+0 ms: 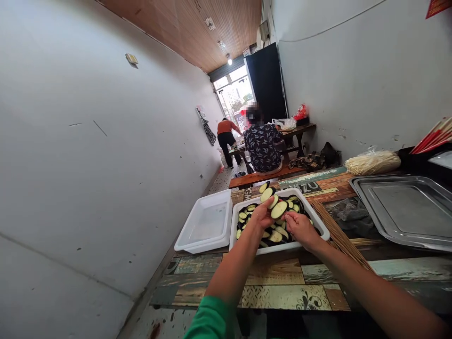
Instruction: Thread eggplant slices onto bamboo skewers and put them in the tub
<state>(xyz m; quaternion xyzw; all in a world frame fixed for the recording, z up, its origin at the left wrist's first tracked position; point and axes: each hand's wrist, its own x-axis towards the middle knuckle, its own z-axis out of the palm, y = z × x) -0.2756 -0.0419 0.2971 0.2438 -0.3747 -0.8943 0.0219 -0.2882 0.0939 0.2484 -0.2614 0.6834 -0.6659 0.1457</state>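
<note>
Several oval eggplant slices [279, 210], pale with dark skin, line up in a row above a white tray. My left hand [263, 214] is closed around this row from the left side. Pressed together close to the nearest slice are the fingers of my right hand [299, 230]; what they pinch is too small to make out. More eggplant slices [276, 237] fill the white tray [234, 235] under both hands. Beside my right forearm lies a bundle of thin bamboo skewers [344, 238].
An empty-looking white tray [183, 240] stands to the left. Metal trays [406, 207], a dark plastic bag [353, 216], a bagged pale bundle [372, 162] and red-ended sticks [432, 136] are on the right. Two people [263, 146] are at a table farther back.
</note>
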